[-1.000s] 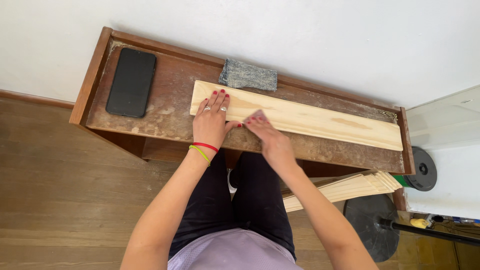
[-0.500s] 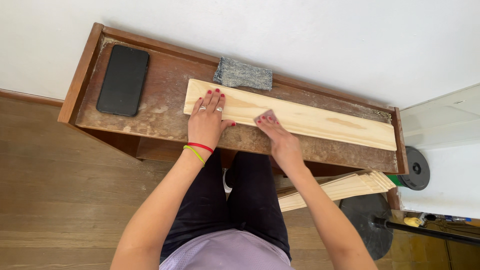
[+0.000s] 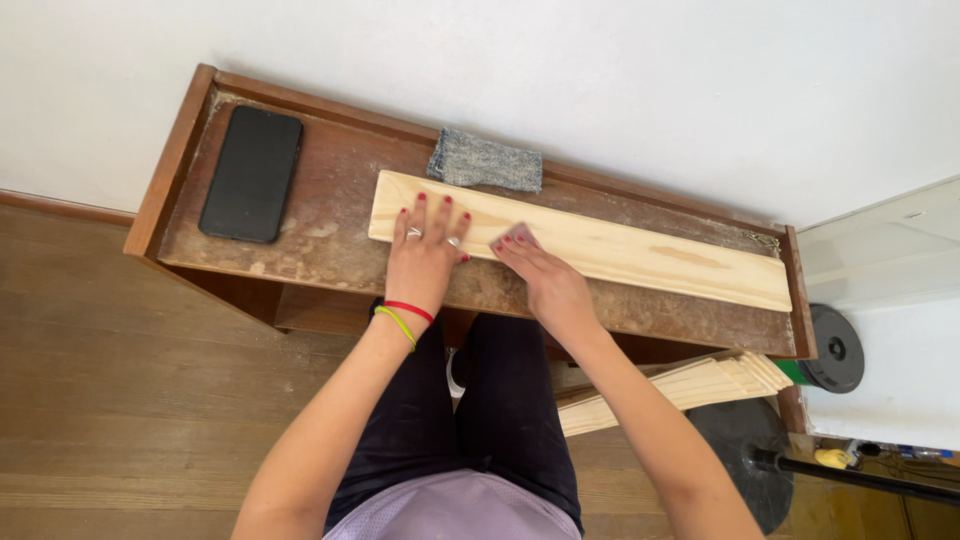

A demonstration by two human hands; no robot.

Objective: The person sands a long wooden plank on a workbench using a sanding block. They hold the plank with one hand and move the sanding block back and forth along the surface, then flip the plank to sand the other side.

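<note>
On the pale plank (image 3: 620, 250), both hands (image 3: 425, 255) (image 3: 540, 275) press flat, fingers spread.

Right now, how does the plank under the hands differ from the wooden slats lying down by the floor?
The plank is a single wide board lying flat on the dusty brown table; the slats are several narrow strips bunched in a fanned stack lower down, beside the person's legs. The plank has the left hand pressed flat on it and the right hand on its near edge; nothing touches the slats. Both are pale, unfinished wood.
</note>
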